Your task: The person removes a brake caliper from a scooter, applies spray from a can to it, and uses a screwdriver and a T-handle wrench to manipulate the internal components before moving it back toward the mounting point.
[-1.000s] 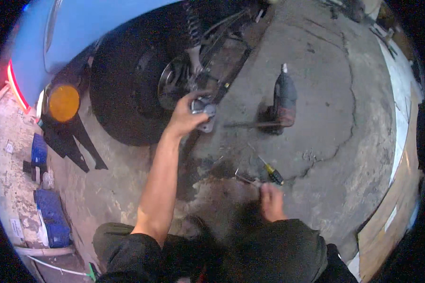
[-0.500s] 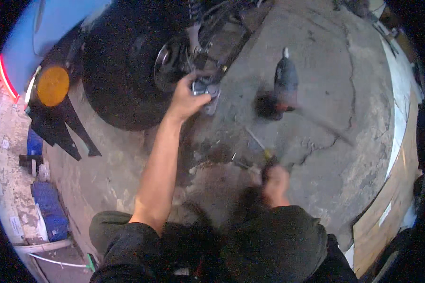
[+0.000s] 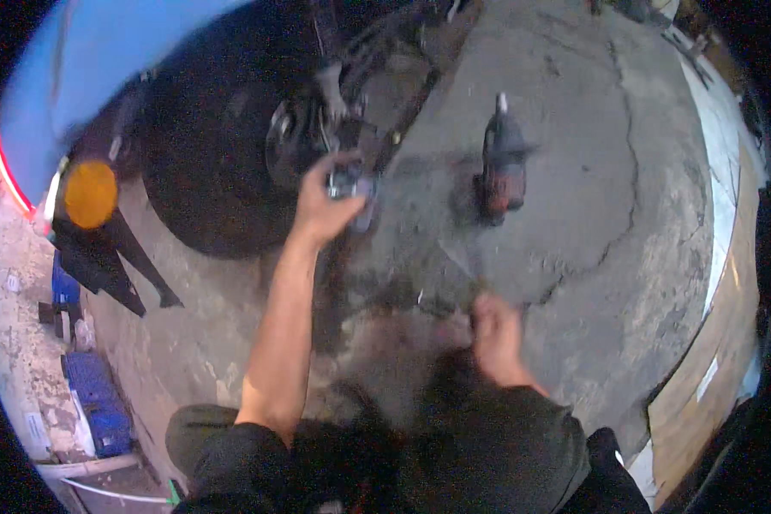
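Note:
My left hand (image 3: 321, 210) is closed around a metal brake caliper (image 3: 349, 184), thumb on its near side, beside the shiny brake disc (image 3: 284, 146). Part of the caliper is hidden by my fingers. Lower right, my right hand (image 3: 499, 336) is wrapped round a screwdriver. Its thin shaft (image 3: 461, 259) points up and left toward the caliper, apart from it, and is smeared by motion. The fingers cover most of the handle.
A black and red power tool (image 3: 503, 163) lies on the concrete floor (image 3: 574, 214) ahead of my right hand. The large black tyre (image 3: 206, 154) and blue bodywork (image 3: 137, 51) fill the upper left, with an orange reflector (image 3: 91, 194) below. A brown board (image 3: 702, 420) lies at right.
The whole view has shifted a little, so floor items sit lower and further left. My right hand has turned, hiding more of the screwdriver handle. The left hand keeps its hold on the caliper.

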Motion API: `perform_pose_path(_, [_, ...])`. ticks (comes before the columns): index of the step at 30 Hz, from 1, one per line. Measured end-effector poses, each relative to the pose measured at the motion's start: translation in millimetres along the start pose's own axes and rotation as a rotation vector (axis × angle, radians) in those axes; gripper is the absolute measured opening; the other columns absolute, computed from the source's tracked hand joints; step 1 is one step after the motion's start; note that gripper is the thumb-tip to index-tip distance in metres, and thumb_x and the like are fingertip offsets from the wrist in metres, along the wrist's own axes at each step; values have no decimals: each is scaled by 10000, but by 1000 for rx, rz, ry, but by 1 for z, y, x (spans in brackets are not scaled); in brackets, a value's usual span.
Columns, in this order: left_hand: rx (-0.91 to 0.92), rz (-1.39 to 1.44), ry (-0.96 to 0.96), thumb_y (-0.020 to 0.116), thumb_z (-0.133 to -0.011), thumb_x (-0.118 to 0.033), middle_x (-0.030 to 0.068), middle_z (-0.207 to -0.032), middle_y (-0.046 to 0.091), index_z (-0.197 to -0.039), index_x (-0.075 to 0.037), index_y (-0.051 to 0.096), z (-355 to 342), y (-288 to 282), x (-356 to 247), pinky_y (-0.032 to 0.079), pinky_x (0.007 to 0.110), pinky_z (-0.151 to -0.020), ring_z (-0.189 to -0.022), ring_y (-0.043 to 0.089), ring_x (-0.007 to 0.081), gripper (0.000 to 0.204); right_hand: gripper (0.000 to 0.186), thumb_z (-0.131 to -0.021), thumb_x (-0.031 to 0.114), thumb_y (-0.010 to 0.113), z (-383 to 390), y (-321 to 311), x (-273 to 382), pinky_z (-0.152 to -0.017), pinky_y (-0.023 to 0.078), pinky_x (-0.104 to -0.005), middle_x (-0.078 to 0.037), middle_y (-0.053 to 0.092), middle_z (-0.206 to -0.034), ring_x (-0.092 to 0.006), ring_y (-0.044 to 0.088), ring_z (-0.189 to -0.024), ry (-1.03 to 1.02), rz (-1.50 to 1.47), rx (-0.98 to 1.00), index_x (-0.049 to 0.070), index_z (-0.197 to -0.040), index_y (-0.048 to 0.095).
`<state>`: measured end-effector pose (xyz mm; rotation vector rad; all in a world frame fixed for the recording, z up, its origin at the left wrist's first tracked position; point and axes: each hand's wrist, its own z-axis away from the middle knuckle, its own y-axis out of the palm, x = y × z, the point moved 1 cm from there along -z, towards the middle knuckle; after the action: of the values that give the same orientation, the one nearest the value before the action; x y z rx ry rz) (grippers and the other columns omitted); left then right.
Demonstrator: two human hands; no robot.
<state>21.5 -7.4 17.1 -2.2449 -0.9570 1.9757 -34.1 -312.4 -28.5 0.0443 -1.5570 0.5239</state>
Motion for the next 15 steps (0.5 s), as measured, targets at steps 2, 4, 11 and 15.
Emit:
perform_pose_path(2, [24,116,-30,671,-641,-22,49,-894,619,-1087,-19,590,-1,11,-10,504,288,-691,-784,593,129,453,335,-968,225,414,-9,-20,27,-578,425,-422,-237,561,-658,-348,579,-609,164,-210,-125,-34,-814,561])
perform_pose_path(4, [17,70,-135,668,-664,-30,53,-906,626,-1092,-24,590,10,20,-28,494,268,-707,-807,602,131,435,330,-967,223,419,-7,-6,14,-569,421,-406,-212,555,-639,-311,575,-601,46,11,-9,-28,-812,565])
perform_pose_path(11, [-97,12,-99,676,-610,-21,40,-934,622,-1078,-33,581,8,15,-9,469,283,-752,-801,588,133,478,270,-945,183,436,9,7,-32,-597,441,-369,-179,582,-726,-284,553,-633,-80,-85,-124,-14,-855,596])
perform_pose_path(15, [-35,-92,-124,672,-655,-15,67,-1017,603,-1133,-6,542,7,-1,-8,477,295,-795,-880,590,152,496,193,-911,106,468,-19,11,-10,-608,440,-394,-207,575,-705,-300,543,-621,-87,214,96,-17,-828,591])
